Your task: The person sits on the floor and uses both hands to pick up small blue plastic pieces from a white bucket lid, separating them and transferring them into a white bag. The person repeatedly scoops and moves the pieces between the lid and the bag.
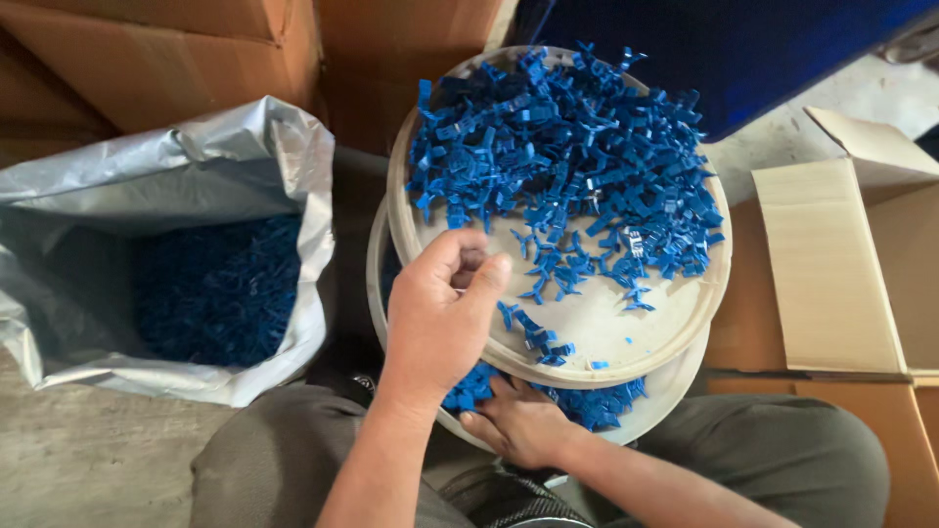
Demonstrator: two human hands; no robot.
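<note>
Two round cream trays are stacked in my lap. The upper tray [626, 328] carries a heap of small blue plastic pieces [567, 147], with a few loose ones near its front. My left hand [438, 318] hovers over the upper tray's near left rim, fingers bunched against the thumb; no piece shows between them. My right hand [518, 422] lies on the lower tray [675, 386], under the upper tray's edge. Its fingers rest flat among more blue pieces [597, 403].
A silver-lined bag [293, 166], open at left, holds a mass of the same blue pieces [220, 293]. Cardboard boxes [147, 59] stand behind it. An open carton [831, 264] sits at right and a dark blue surface [743, 49] at top right.
</note>
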